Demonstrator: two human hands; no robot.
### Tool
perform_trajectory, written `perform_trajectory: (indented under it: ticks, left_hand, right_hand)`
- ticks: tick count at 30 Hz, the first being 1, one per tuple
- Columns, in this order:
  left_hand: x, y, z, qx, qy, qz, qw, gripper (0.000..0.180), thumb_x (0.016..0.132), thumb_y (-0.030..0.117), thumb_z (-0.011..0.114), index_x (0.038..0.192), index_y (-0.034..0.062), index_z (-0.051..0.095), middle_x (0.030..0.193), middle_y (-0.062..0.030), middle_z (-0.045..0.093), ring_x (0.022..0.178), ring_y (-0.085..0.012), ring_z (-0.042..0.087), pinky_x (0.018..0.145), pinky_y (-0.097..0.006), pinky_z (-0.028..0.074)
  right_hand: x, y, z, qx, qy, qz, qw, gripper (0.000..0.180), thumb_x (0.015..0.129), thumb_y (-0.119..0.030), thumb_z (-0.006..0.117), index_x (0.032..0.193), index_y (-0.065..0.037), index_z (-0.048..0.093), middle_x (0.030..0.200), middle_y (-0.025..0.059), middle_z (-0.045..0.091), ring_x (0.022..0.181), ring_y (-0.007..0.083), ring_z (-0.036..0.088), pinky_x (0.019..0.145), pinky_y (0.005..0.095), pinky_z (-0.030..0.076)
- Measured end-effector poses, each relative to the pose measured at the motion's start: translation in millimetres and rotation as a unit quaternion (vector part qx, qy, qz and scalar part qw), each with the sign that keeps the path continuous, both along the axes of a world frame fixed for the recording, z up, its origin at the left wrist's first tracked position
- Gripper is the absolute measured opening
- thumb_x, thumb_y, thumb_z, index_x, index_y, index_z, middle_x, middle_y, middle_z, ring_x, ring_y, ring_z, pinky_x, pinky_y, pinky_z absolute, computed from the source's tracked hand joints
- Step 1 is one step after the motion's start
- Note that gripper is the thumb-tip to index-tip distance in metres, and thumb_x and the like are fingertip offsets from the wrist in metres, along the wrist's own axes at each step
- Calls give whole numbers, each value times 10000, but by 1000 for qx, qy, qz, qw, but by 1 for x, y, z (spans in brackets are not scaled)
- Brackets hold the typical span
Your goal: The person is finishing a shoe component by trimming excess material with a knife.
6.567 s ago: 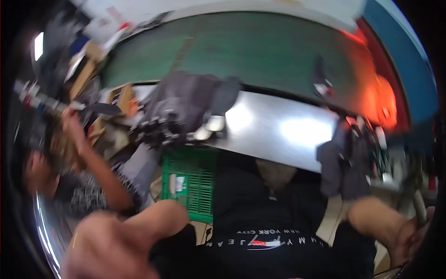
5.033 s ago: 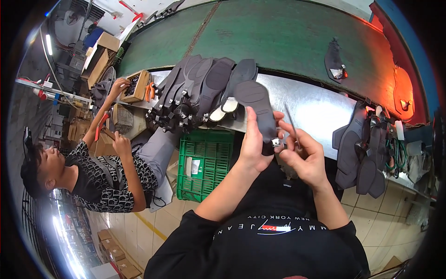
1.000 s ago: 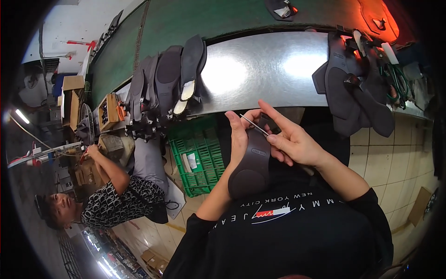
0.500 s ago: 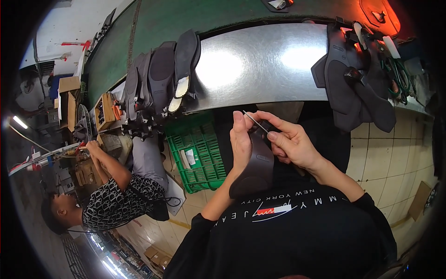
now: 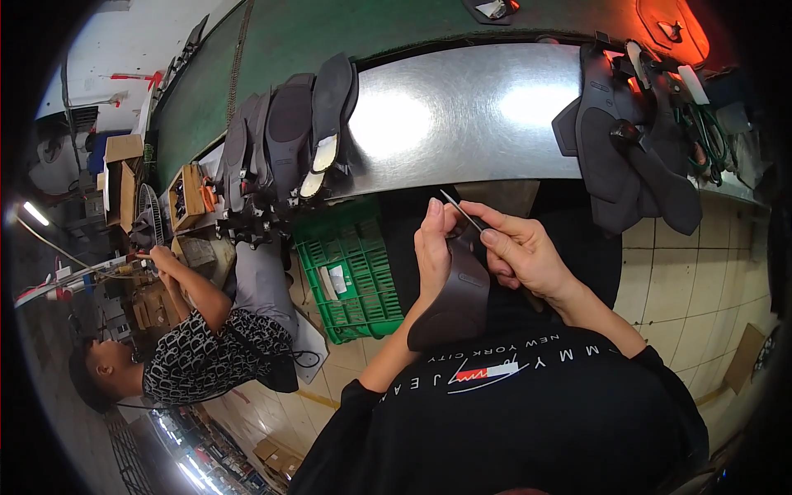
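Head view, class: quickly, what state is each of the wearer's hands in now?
Left hand: closed, holding a dark grey, curved, sole-shaped piece.
Right hand: closed, holding a thin, pointed metal tool.

A worker wore a black T-shirt (image 5: 520, 437) with short sleeves ending near the elbows, the left sleeve (image 5: 342, 429) at 8 o'clock from the chest emblem (image 5: 475, 376) and the right sleeve (image 5: 672, 400) at 3 o'clock. The emblem paired red and white blocks above a curved white line. Spaced white capitals (image 5: 545, 358) flanked it, upside down in the view, with smaller white print (image 5: 536, 341) toward 12 o'clock. The forearms (image 5: 606, 318), left hand (image 5: 431, 252) and right hand (image 5: 528, 252) were bare. Dark legwear (image 5: 582, 235) showed at 1 o'clock.
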State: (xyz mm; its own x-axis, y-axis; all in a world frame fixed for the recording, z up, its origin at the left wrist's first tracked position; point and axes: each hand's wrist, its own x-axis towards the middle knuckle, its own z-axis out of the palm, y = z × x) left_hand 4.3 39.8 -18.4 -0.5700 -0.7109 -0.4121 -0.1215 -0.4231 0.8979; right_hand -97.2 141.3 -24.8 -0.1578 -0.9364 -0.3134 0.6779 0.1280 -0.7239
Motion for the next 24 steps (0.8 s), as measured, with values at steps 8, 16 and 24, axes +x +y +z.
perform_trajectory:
  ticks: [8, 16, 24]
  left_hand:
    - [-12, 3, 2, 91, -121, 119, 981, 785, 915, 670, 230, 810, -12, 605, 636, 23, 485, 589, -81, 376, 542, -259, 274]
    - [-6, 0, -5, 51, -70, 22, 996, 726, 917, 634, 271, 762, 10, 609, 624, 16, 489, 571, -84, 369, 538, -258, 256]
    - [-11, -3, -7, 172, 14, 66, 983, 576, 916, 583, 382, 808, 71, 623, 674, 19, 541, 638, -96, 440, 592, -250, 291]
  right_hand:
    - [-5, 0, -6, 31, 51, 53, 997, 443, 970, -109, 441, 1407, -175, 409, 534, -58, 397, 439, 15, 325, 396, 175, 284]
    - [-12, 1, -7, 31, 19, 59, 998, 449, 974, -124, 432, 1419, -162, 387, 518, -68, 350, 439, 15, 278, 400, 173, 277]
    - [-11, -2, -7, 24, 58, 35, 997, 408, 974, -116, 433, 1381, -135, 447, 514, -60, 361, 427, 22, 291, 401, 183, 275]
